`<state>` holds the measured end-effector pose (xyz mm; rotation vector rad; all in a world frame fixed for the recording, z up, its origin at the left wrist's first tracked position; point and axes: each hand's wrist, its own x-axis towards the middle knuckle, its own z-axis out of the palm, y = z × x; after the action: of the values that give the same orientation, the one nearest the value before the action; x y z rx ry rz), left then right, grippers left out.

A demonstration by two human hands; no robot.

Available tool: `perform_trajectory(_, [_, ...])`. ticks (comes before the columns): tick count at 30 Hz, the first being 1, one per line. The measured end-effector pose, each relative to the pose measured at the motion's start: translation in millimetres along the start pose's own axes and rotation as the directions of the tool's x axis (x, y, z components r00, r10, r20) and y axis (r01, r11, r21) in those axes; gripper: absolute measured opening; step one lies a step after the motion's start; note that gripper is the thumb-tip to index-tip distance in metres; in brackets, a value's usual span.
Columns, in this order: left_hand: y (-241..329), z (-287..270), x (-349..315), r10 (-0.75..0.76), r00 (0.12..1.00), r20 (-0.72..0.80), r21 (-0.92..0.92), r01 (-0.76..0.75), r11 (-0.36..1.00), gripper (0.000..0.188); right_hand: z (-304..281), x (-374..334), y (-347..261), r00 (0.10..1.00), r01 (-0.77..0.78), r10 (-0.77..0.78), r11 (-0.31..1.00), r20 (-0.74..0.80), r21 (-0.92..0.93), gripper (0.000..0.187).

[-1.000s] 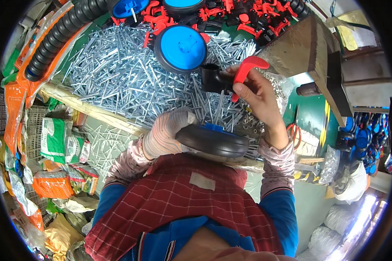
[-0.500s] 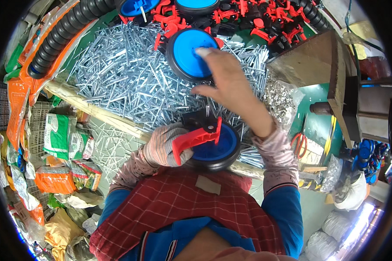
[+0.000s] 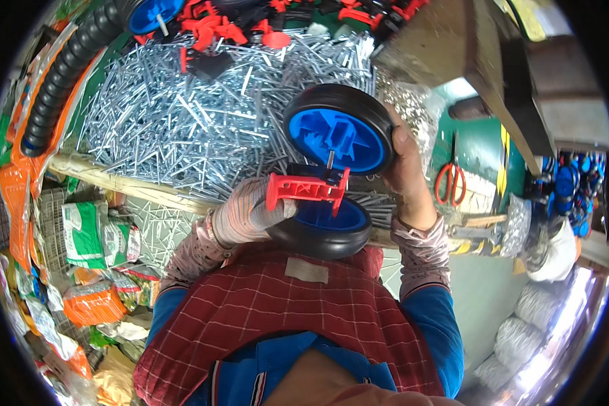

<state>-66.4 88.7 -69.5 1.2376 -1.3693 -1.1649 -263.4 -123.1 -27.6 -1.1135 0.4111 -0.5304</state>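
Observation:
My left hand (image 3: 249, 212), in a striped glove, is closed on a red and black bracket (image 3: 303, 188). Below the bracket sits a black-tyred wheel (image 3: 318, 245) with a blue hub, close to my apron. A thin metal pin (image 3: 330, 160) sticks up from the bracket. My bare right hand (image 3: 409, 172) grips the right rim of a second wheel (image 3: 310, 128), its hollow blue side tilted toward me. This wheel is just above the bracket, its hub by the tip of the pin; whether they touch I cannot tell.
A large heap of metal pins (image 3: 183, 115) covers the bench, bordered by a wooden strip (image 3: 115, 177). Red and black brackets (image 3: 213, 27) lie behind it. Red-handled scissors (image 3: 450, 183) and a bag of small metal parts (image 3: 413, 98) are at right. A black corrugated hose (image 3: 68, 81) curves at left.
My right hand has picked up the wheel from the pin heap, turned it hollow side toward me and brought it to the bracket. My left hand still holds the bracket. The view has shifted.

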Motion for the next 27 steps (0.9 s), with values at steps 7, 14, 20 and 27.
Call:
perform_trajectory(7, [34, 31, 27, -0.483, 0.819, 0.31, -0.53, 0.571, 0.627, 0.063, -37, -60, -14, 0.972, 0.212, -0.148, 0.889, 0.184, -0.406, 0.073])
perform_trajectory(14, [9, 59, 43, 0.493, 0.774, 0.397, 0.499, -0.633, 0.592, 0.043, -78, -76, 16, 0.991, 0.118, -0.131, 0.948, -0.025, -0.295, 0.04])
perform_trajectory(20, [1, 61, 51, 0.503, 0.783, 0.366, 0.416, -0.621, 0.664, 0.05, -131, -25, 36, 0.771, -0.112, -0.594, 0.228, -0.229, -0.967, 0.017])
perform_trajectory(27, [-3, 61, 59, 0.524, 0.795, 0.307, 0.357, -0.606, 0.711, 0.048, -129, -17, 38, 0.78, -0.179, -0.592, 0.103, -0.205, -0.978, 0.021])
